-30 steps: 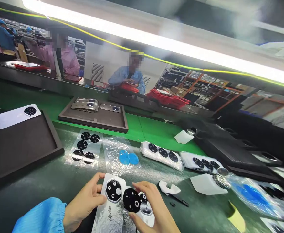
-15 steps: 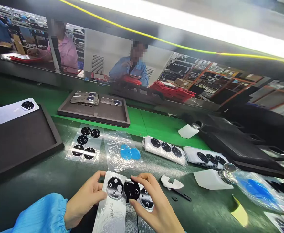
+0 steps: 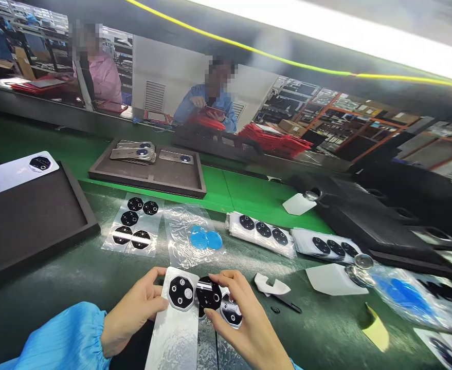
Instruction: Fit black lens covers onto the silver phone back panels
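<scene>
My left hand (image 3: 135, 313) grips the upper left edge of a silver-white phone back cover (image 3: 174, 334) between thumb and fingers. Near its top sits an octagonal camera ring (image 3: 181, 293) with a black face and round holes. Just right of that ring, my right hand (image 3: 247, 316) pinches a black camera lens cover (image 3: 209, 294) by its rim, thumb below and fingers above. Behind those fingers lies a second back cover's camera part (image 3: 231, 312), partly hidden. Whether the pinched lens cover touches anything beneath it, I cannot tell.
Film sheets with black lens covers (image 3: 134, 218) lie ahead, beside a clear bag (image 3: 179, 231) with blue discs. A dark tray (image 3: 148, 185) bears phone covers; another tray (image 3: 36, 221) stands left. Stacked lens strips (image 3: 262, 234) and a white scraper-like piece (image 3: 272, 285) lie right.
The lens cover in my right hand has tilted slightly and shows a bright reflection. Both hands keep their grips. The whole view has shifted a little.
</scene>
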`<action>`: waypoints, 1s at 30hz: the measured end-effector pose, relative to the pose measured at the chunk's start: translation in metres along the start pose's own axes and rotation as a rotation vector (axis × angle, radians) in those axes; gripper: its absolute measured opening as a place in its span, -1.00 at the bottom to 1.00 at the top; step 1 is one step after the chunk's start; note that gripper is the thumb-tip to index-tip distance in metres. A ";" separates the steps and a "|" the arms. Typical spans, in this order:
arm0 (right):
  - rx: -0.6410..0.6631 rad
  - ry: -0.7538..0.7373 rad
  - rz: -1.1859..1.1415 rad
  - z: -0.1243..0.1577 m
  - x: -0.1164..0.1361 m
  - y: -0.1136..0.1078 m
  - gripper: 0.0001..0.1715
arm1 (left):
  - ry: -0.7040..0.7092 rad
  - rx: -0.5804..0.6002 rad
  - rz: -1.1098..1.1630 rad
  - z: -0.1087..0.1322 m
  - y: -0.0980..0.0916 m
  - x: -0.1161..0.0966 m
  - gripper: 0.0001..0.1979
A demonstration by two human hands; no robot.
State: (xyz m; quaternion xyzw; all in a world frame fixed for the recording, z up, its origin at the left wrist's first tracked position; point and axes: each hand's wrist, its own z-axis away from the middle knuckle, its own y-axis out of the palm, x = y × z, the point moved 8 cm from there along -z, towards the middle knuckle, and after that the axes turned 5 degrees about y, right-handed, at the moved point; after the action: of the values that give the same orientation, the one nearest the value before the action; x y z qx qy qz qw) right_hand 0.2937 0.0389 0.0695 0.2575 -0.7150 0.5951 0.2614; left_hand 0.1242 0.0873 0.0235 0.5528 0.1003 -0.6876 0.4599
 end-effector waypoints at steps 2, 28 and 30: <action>0.014 0.006 0.001 -0.001 0.001 0.000 -0.53 | 0.000 0.002 -0.004 -0.001 0.000 0.000 -0.48; 0.080 -0.021 -0.064 -0.017 0.016 0.012 -0.51 | 0.018 0.016 0.022 -0.001 0.000 0.001 -0.50; 0.044 0.000 -0.058 -0.020 0.011 0.004 -0.55 | -0.006 -0.002 0.019 0.000 -0.002 0.000 -0.48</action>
State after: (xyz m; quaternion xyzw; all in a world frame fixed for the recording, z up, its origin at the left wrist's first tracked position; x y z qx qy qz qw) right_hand 0.2844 0.0583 0.0768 0.2835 -0.6941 0.6028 0.2728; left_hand 0.1230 0.0884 0.0224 0.5515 0.0944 -0.6846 0.4671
